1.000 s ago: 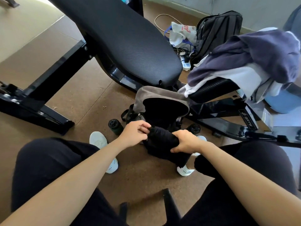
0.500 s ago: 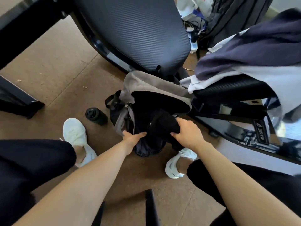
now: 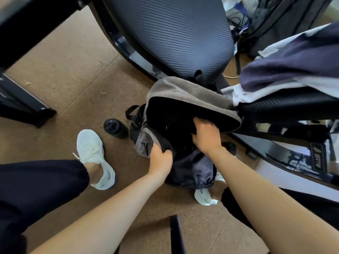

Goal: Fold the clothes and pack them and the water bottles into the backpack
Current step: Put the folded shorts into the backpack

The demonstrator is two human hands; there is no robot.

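- The grey-and-black backpack (image 3: pixel 183 92) stands open on the brown floor at the centre of the view, its mouth facing the person seated above it.
- The right hand (image 3: pixel 207 138) is inside that mouth with its fingers curled over a dark garment (image 3: pixel 174 129), which is black on black and hard to make out.
- The left hand (image 3: pixel 160 162) grips the near rim at 7 o'clock and holds the opening wide.
- The step in hand looks to be stowing one folded piece, with much of the packing still to come.
- One black water bottle (image 3: pixel 115 128) lies on the floor at 9 o'clock, just beside the bag. What appears to be a second bottle (image 3: pixel 231 147) sits at 4 o'clock behind the right wrist.
- A heap of navy and white clothes (image 3: pixel 293 70) waits on a bench seat at 2 o'clock.
- The padded bench back (image 3: pixel 174 33) looms at 12 o'clock, and another dark bag (image 3: pixel 284 21) stands at 1 o'clock.
- The next move likely calls for pressing the garment down flat, letting go of it and reaching for the heap.
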